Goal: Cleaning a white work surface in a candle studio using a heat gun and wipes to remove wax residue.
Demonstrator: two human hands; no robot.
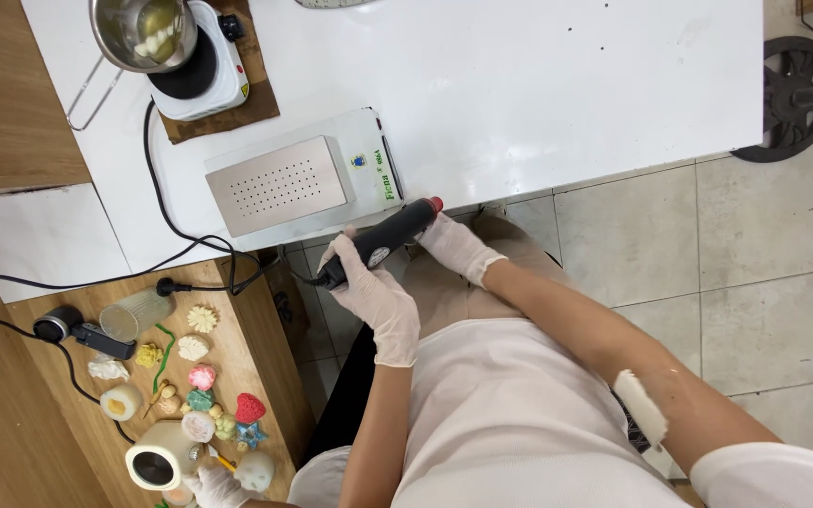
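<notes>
My left hand (376,293), in a white glove, is wrapped around the handle of a black hand tool (390,238) with a red tip and a black cord. My right hand (455,246), also gloved, touches the tool's red-tipped end just under the white table's edge (613,141). The tool is held over my lap, below a silver perforated plate device (279,184) that sits on the table.
A metal saucepan (143,33) with pale lumps stands on a small white hotplate (201,80). A wooden side table (237,329) at the left carries several small coloured moulded shapes, cups and cables. Another gloved hand (214,486) reaches there. A dark wheel (790,94) stands on the tiled floor.
</notes>
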